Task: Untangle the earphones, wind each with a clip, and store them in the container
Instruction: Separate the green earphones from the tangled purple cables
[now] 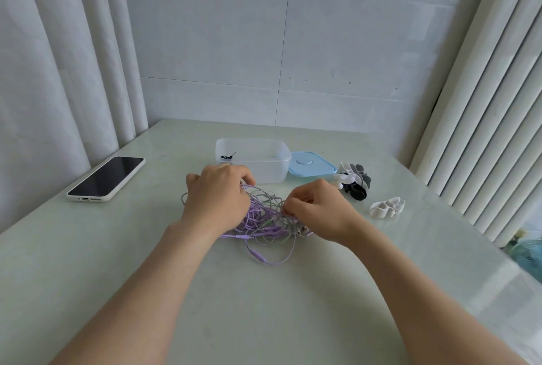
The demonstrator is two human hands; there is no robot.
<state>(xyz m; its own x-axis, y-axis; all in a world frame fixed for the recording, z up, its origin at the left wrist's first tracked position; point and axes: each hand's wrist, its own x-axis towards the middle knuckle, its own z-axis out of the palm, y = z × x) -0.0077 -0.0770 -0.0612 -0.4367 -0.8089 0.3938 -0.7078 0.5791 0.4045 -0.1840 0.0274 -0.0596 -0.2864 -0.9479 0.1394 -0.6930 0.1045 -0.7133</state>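
Observation:
A tangle of purple and grey-green earphone cords (264,218) lies on the table in front of me. My left hand (218,197) grips cords at the tangle's left side, fingers curled over them. My right hand (315,207) pinches cords at the tangle's right edge. A clear plastic container (255,149) stands just behind the hands, with a small dark item (227,156) inside at its left. Its blue lid (311,165) lies to its right. Black, grey and white cord clips (356,181) are piled right of the lid, and one white clip (387,206) lies apart.
A phone in a white case (107,178) lies face up at the table's left. Curtains hang on the left and right, with a tiled wall behind. The pale green table (264,306) ends at an edge on the right.

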